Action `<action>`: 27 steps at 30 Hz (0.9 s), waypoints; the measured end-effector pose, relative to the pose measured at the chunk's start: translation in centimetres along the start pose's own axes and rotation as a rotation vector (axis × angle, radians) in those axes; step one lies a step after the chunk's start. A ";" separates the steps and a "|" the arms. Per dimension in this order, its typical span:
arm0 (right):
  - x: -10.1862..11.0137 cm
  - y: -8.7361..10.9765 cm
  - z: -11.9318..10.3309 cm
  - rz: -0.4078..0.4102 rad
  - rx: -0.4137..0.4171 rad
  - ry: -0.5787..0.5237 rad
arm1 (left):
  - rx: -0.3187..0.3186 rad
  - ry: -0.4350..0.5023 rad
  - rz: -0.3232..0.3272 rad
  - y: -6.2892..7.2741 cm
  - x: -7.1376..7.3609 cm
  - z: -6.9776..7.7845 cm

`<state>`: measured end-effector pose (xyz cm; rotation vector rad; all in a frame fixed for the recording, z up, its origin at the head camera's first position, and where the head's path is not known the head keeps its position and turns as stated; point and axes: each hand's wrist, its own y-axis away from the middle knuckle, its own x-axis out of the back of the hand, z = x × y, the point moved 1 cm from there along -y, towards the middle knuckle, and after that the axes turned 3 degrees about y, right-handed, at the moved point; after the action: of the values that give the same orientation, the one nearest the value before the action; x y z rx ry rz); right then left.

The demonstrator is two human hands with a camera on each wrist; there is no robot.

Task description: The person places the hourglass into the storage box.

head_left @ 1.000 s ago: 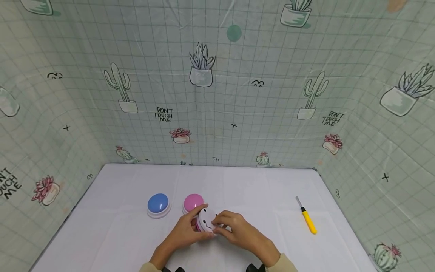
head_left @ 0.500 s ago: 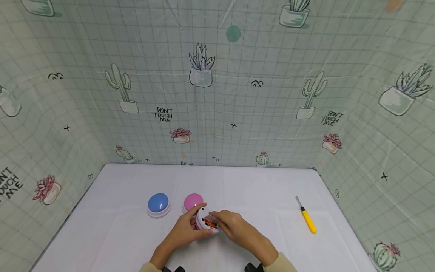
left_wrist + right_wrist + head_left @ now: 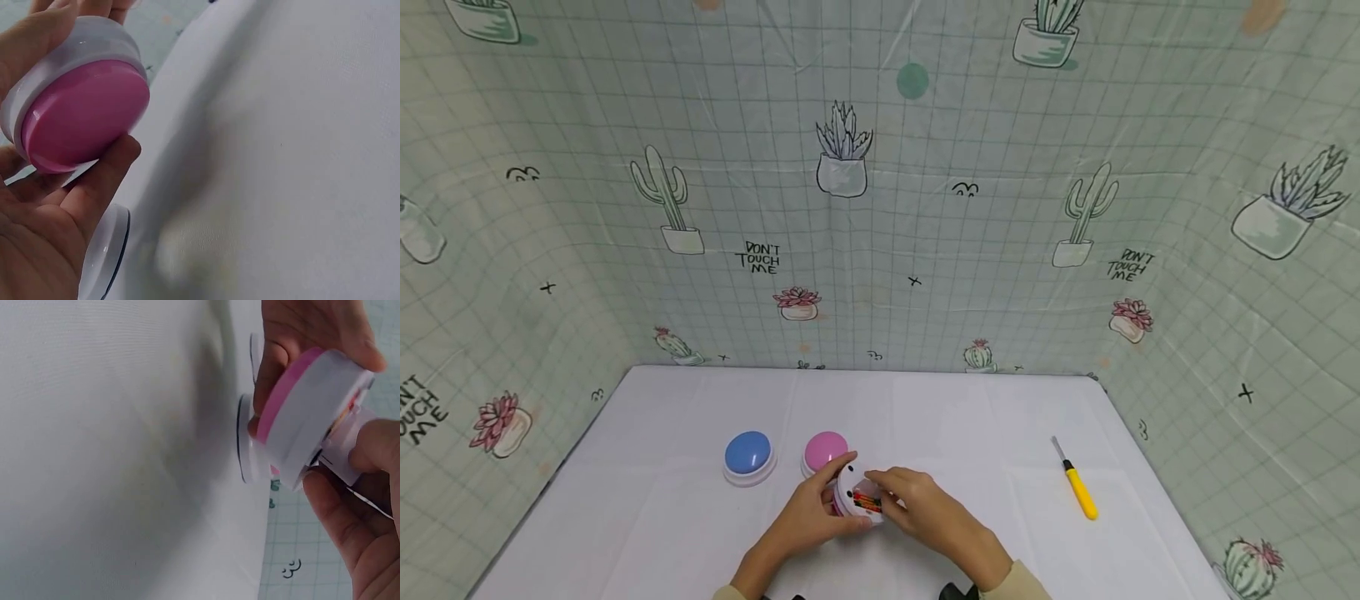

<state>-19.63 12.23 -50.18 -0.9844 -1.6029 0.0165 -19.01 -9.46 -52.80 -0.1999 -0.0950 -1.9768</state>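
My left hand point(image 3: 808, 510) grips a round push button with a pink dome point(image 3: 90, 115) and white base by its sides, tilted above the table. Its underside faces up toward the head view, and red-and-black batteries point(image 3: 867, 501) show in an open compartment there. My right hand point(image 3: 928, 515) pinches a small white battery cover point(image 3: 347, 449) between thumb and fingers, right beside the compartment. In the right wrist view the cover stands at an angle to the base; whether an edge still touches it I cannot tell.
A second pink push button point(image 3: 825, 448) stands just behind my left hand, and a blue one point(image 3: 748, 452) is to its left. A yellow-handled screwdriver point(image 3: 1079, 490) lies on the right of the white table point(image 3: 970, 417). Patterned cloth walls point(image 3: 910, 325) enclose the back and sides.
My right hand has lifted the battery cover from the underside of the push button, baring the batteries. My left hand keeps its grip in nearly the same place.
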 end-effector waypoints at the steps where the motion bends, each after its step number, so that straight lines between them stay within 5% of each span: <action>1: 0.1 0.0 0.0 -0.005 -0.020 -0.012 | -0.001 0.006 -0.005 0.0 0.0 0.0; 9: 0.8 0.0 0.3 -0.076 -0.177 -0.111 | 0.013 0.003 -0.030 0.0 0.3 0.2; 27: 2.1 1.1 1.1 0.020 -0.145 -0.137 | 0.044 0.002 0.012 0.5 1.3 0.0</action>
<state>-19.80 14.68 -49.38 -1.1316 -1.7384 -0.0199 -19.04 -10.83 -52.58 -0.1693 -0.1358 -1.9613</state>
